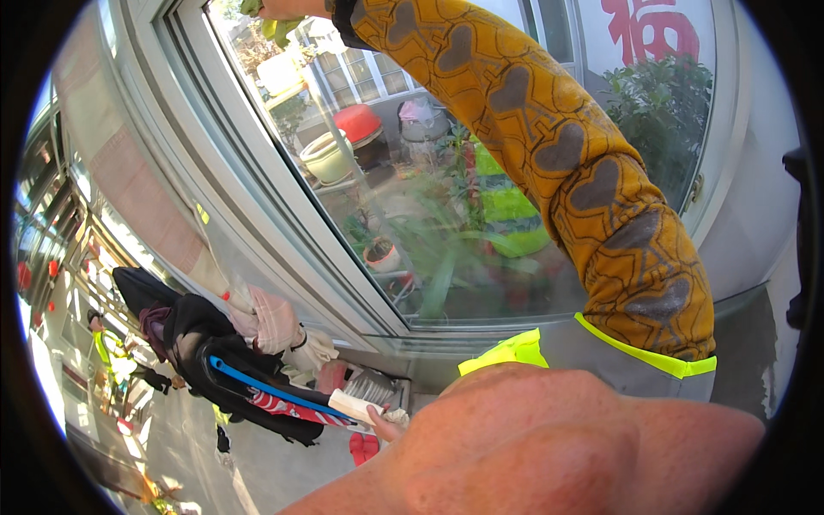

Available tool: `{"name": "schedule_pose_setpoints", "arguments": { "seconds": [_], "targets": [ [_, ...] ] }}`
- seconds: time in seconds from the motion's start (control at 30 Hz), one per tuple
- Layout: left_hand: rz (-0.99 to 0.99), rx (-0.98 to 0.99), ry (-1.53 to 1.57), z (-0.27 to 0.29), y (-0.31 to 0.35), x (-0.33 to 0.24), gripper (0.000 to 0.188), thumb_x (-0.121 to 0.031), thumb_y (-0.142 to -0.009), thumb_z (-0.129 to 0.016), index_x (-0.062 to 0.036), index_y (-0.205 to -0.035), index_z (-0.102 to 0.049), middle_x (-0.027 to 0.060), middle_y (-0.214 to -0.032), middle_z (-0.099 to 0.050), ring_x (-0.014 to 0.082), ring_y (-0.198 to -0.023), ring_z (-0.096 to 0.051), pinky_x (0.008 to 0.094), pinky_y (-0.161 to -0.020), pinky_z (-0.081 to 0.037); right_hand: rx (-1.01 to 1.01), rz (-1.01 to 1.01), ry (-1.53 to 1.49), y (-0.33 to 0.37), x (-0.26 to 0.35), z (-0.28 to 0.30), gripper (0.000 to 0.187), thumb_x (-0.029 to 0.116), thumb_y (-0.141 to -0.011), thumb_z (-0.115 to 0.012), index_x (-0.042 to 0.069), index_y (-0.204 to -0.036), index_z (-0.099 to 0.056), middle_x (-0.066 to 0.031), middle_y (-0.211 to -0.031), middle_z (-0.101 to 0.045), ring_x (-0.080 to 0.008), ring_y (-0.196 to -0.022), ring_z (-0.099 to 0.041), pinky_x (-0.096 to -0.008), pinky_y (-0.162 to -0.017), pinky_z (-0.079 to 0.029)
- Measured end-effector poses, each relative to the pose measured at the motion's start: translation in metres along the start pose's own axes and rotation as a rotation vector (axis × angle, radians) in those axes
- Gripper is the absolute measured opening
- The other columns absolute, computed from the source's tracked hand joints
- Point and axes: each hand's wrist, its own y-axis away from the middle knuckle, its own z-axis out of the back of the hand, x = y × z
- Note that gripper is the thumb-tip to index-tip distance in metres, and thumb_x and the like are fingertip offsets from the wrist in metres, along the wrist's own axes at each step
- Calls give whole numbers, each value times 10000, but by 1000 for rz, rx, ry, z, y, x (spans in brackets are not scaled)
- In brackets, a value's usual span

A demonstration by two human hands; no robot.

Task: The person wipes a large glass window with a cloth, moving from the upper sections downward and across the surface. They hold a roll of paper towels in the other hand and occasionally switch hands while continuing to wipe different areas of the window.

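My right arm, in an orange-brown sleeve with dark hearts, reaches up across a glass window (pixel 532 283). At the top edge my right hand (pixel 296 7), partly cut off, is closed on a yellow-green cloth (pixel 280 31) close to the pane. Low in the middle my left hand (pixel 389 423) shows only in part. Its fingers are closed around the cream end of a long blue stick-like thing (pixel 266 384); its exact kind cannot be made out. The stick lies across dark clothing (pixel 206 343) and a red-and-white patterned piece.
A pale window frame (pixel 283 202) slants down the left of the glass. Behind the pane are plants, pots and a red basin (pixel 358 124). Red slippers (pixel 364 447) lie on the floor below. A person in a bright vest (pixel 116 354) is far left.
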Motion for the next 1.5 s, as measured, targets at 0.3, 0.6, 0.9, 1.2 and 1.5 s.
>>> {"name": "schedule_pose_setpoints", "arguments": {
  "seconds": [0.3, 0.6, 0.9, 1.2, 1.5],
  "targets": [
    [-30, -106, -1, 46, 14, -5, 538, -399, -940, -630, 6, -1283, -538, 81, -905, -612, 163, -796, -568, 331, -695, -464, 201, -123, 55, -62, 75, -40, 279, 310, -805, -626, 162, -1009, -745, -135, -1148, -646, -362, -1147, -554, -577, -909, -477],
    [-35, -159, -30, 86, 14, -14, 525, -397, -940, -630, 9, -1264, -548, 81, -885, -616, 165, -780, -571, 332, -682, -466, 512, 14, 49, -54, 54, 2, 277, 340, -729, -653, 168, -916, -766, -161, -1086, -662, -363, -1072, -598, -580, -758, -533],
    [12, 70, -78, 11, -16, -9, 513, -395, -940, -630, 12, -1244, -558, 80, -866, -619, 166, -764, -575, 333, -670, -468, 179, -389, -33, 38, -68, 184, 565, 267, -766, -648, -61, -1222, -583, -279, -1478, -417, -361, -1408, -385, -387, -1067, -441],
    [42, 151, -113, -22, -16, -6, 450, -391, -941, -630, 21, -1121, -607, 77, -791, -627, 163, -711, -584, 336, -620, -471, 249, -629, 112, 37, -58, 191, 608, 277, -795, -640, -31, -1313, -562, -236, -1556, -334, -365, -1421, -363, -472, -1089, -408],
    [49, 28, -105, 30, -8, -4, 483, -416, -934, -635, 24, -1130, -608, 80, -813, -620, 166, -721, -578, 335, -628, -470, 691, -34, 163, -37, 92, 46, 547, 230, -777, -714, 189, -1313, -614, -125, -1558, -376, -347, -1335, -436, -503, -972, -501]
  ]
}}
